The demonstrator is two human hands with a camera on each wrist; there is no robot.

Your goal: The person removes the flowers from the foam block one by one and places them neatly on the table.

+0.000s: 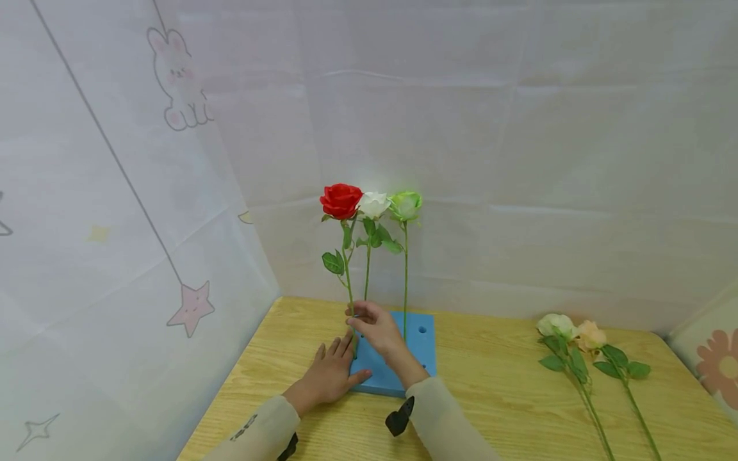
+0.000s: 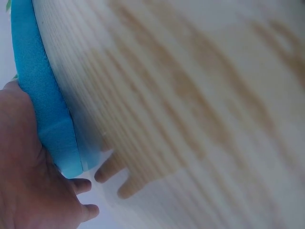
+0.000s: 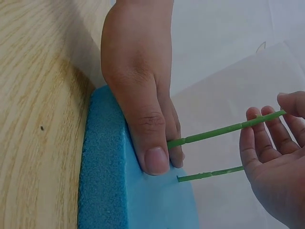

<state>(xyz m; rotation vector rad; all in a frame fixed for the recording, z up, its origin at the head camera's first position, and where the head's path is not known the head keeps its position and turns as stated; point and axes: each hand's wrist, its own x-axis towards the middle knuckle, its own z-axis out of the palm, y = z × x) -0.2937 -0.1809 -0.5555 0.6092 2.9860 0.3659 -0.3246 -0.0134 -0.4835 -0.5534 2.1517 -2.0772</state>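
A red rose (image 1: 341, 201) stands nearly upright, its stem foot at the left side of the blue foam block (image 1: 377, 378). My right hand (image 1: 380, 330) pinches that stem low down, between thumb and fingers; the right wrist view shows the green stem (image 3: 214, 132) reaching the block. With straight, spread fingers, my left hand (image 1: 328, 374) lies along the block's left edge, its thumb pressing on the top. A white rose (image 1: 374, 204) and a pale green rose (image 1: 406, 205) stand in the block behind and to the right. The right hand hides the white rose's stem foot.
On the right of the wooden table (image 1: 484, 384) lie a cream rose (image 1: 557, 325) and a peach rose (image 1: 590, 335), stems toward me. An unfilled hole (image 1: 423, 330) shows in the block's far right corner. A pale cloth wall (image 1: 461, 128) rises close behind the table.
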